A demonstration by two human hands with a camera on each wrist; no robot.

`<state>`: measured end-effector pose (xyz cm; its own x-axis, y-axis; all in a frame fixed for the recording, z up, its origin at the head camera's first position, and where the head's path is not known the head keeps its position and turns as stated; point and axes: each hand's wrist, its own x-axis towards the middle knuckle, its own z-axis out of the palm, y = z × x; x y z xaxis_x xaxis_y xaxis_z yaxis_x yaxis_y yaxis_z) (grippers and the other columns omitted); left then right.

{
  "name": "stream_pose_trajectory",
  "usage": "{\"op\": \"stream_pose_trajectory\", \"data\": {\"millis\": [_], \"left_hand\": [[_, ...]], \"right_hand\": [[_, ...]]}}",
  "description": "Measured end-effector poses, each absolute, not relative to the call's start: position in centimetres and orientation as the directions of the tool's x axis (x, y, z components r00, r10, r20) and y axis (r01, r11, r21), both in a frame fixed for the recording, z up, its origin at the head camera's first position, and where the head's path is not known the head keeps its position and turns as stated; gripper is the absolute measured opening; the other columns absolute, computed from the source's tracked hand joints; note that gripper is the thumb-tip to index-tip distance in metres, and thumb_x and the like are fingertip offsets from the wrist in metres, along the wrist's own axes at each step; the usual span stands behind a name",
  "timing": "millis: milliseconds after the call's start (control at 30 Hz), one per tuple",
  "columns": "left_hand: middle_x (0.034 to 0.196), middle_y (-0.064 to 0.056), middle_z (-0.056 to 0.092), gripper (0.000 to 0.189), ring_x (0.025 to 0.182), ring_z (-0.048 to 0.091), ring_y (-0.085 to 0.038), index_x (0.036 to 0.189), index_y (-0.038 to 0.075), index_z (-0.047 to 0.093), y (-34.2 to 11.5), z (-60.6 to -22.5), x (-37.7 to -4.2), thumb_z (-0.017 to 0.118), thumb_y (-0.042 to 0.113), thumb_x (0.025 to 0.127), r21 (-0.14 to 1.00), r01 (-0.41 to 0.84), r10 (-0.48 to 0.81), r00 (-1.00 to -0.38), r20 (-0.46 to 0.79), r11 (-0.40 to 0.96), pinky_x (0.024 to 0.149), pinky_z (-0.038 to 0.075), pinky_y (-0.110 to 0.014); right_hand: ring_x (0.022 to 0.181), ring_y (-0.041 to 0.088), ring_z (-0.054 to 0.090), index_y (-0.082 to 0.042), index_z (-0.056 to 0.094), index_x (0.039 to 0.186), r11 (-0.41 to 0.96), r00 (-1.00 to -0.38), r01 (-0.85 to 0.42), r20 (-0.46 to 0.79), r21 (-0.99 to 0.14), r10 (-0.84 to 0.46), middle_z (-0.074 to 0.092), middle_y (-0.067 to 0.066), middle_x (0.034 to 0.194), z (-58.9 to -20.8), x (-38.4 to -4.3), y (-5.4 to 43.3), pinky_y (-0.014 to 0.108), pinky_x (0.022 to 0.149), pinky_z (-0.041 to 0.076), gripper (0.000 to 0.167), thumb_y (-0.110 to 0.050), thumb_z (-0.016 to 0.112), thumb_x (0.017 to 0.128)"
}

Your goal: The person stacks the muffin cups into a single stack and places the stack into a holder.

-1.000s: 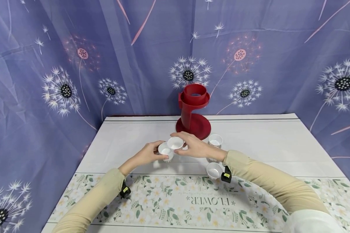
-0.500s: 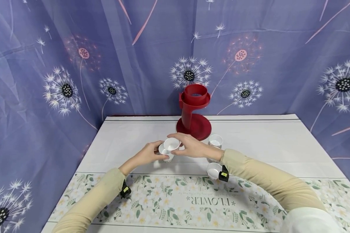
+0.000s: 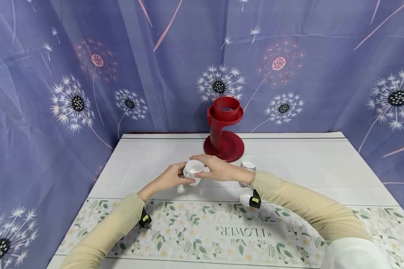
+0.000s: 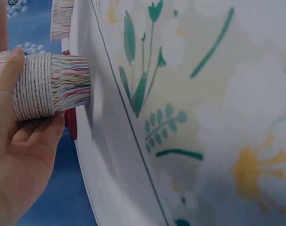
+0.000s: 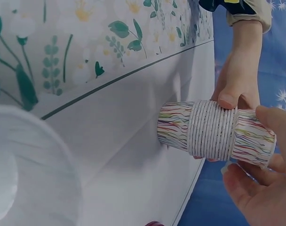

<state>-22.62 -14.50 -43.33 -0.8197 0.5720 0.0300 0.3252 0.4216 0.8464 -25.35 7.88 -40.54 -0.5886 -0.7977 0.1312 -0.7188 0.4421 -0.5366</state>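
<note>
In the left wrist view a stack of nested paper cups (image 4: 32,87), white with coloured wavy lines, stands upright on the table. My left hand (image 3: 171,177) grips it, thumb on one side and fingers on the other. Above it, my right hand (image 3: 216,168) holds a single paper cup (image 3: 194,167) between thumb and fingers. The right wrist view shows this held cup (image 5: 254,137) with its lower end inside the top of the stack and much of its patterned side still showing. It is mouth up, slightly tilted.
A red stand (image 3: 216,136) with a ring-shaped holder and round base stands behind the hands. A white cup (image 3: 249,162) is at its right front, and another cup (image 3: 244,195) is partly hidden by the right wrist camera. Between them, the right wrist covers another cup.
My right hand has moved left with its cup, from beside the stack's mouth to directly over and into it. My left hand and the stack have stayed in place.
</note>
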Motion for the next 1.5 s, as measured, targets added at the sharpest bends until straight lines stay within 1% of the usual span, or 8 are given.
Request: {"op": "stream_pose_trajectory", "data": {"millis": [167, 433, 600, 700, 800, 933, 1167, 1500], "left_hand": [[0.124, -0.021, 0.062, 0.055, 0.113, 0.063, -0.031, 0.133, -0.004, 0.051, -14.5, -43.4, -22.7, 0.073, 0.013, 0.086, 0.838, 0.343, 0.578, -0.815, 0.042, 0.424, 0.092, 0.055, -0.034], [0.124, -0.020, 0.062, 0.055, 0.113, 0.063, -0.031, 0.132, -0.004, 0.051, -14.4, -43.4, -22.7, 0.075, 0.013, 0.085, 0.838, 0.342, 0.570, -0.820, 0.045, 0.425, 0.093, 0.055, -0.032], [0.119, -0.014, 0.065, 0.057, 0.108, 0.065, -0.024, 0.133, 0.002, 0.052, -14.7, -45.7, -23.9, 0.076, 0.019, 0.084, 0.839, 0.344, 0.566, -0.823, 0.053, 0.421, 0.090, 0.055, -0.024], [0.119, -0.016, 0.064, 0.058, 0.111, 0.064, -0.027, 0.134, -0.001, 0.050, -14.6, -45.7, -23.9, 0.075, 0.017, 0.085, 0.848, 0.330, 0.565, -0.824, 0.045, 0.415, 0.091, 0.055, -0.026], [0.119, -0.020, 0.063, 0.058, 0.114, 0.063, -0.032, 0.134, -0.005, 0.049, -14.4, -44.4, -23.3, 0.075, 0.014, 0.086, 0.855, 0.318, 0.565, -0.824, 0.036, 0.410, 0.093, 0.054, -0.028], [0.119, -0.021, 0.063, 0.056, 0.114, 0.063, -0.031, 0.131, -0.007, 0.051, -14.4, -43.4, -22.9, 0.075, 0.013, 0.085, 0.858, 0.308, 0.566, -0.824, 0.025, 0.410, 0.092, 0.055, -0.027], [0.114, -0.020, 0.065, 0.050, 0.108, 0.065, -0.029, 0.126, -0.006, 0.055, -14.5, -43.6, -22.9, 0.076, 0.012, 0.084, 0.857, 0.314, 0.561, -0.827, 0.036, 0.409, 0.086, 0.056, -0.023], [0.115, -0.023, 0.064, 0.053, 0.106, 0.065, -0.030, 0.130, -0.007, 0.052, -14.4, -43.1, -22.7, 0.074, 0.013, 0.086, 0.866, 0.296, 0.566, -0.824, 0.019, 0.402, 0.082, 0.056, -0.021]], "right_hand": [[0.130, 0.022, 0.051, -0.003, 0.044, 0.143, 0.455, -0.589, -0.716, 0.107, -0.529, -0.801, 0.052, 0.009, 0.142, -40.6, -25.6, 7.5, 0.036, 0.104, 0.047, 0.062, -0.031, 0.067, 0.092], [0.133, 0.022, 0.048, -0.003, 0.043, 0.143, 0.457, -0.584, -0.715, 0.092, -0.529, -0.807, 0.051, 0.009, 0.143, -40.6, -25.8, 7.2, 0.037, 0.108, 0.044, 0.063, -0.031, 0.067, 0.092], [0.134, 0.024, 0.048, -0.002, 0.044, 0.143, 0.455, -0.566, -0.730, 0.079, -0.510, -0.820, 0.051, 0.011, 0.143, -40.8, -25.9, 7.0, 0.040, 0.110, 0.042, 0.062, -0.026, 0.069, 0.091], [0.134, 0.023, 0.047, -0.003, 0.044, 0.143, 0.469, -0.571, -0.726, 0.061, -0.503, -0.819, 0.051, 0.010, 0.143, -41.0, -25.9, 6.9, 0.039, 0.110, 0.042, 0.063, -0.025, 0.070, 0.090], [0.133, 0.023, 0.048, -0.004, 0.044, 0.142, 0.475, -0.574, -0.722, 0.052, -0.503, -0.817, 0.052, 0.009, 0.142, -41.0, -25.9, 7.0, 0.039, 0.110, 0.042, 0.063, -0.025, 0.071, 0.089], [0.129, 0.023, 0.050, -0.005, 0.046, 0.142, 0.490, -0.581, -0.711, 0.029, -0.503, -0.813, 0.054, 0.010, 0.138, -40.8, -25.9, 7.1, 0.039, 0.107, 0.044, 0.062, -0.026, 0.070, 0.089], [0.124, 0.023, 0.053, -0.005, 0.046, 0.142, 0.512, -0.581, -0.705, -0.014, -0.490, -0.814, 0.055, 0.011, 0.135, -40.9, -25.8, 7.2, 0.039, 0.104, 0.047, 0.058, -0.028, 0.066, 0.093], [0.119, 0.024, 0.056, -0.003, 0.044, 0.143, 0.524, -0.579, -0.713, -0.030, -0.466, -0.815, 0.057, 0.013, 0.132, -40.9, -25.8, 7.3, 0.038, 0.100, 0.050, 0.058, -0.028, 0.064, 0.094]]}}
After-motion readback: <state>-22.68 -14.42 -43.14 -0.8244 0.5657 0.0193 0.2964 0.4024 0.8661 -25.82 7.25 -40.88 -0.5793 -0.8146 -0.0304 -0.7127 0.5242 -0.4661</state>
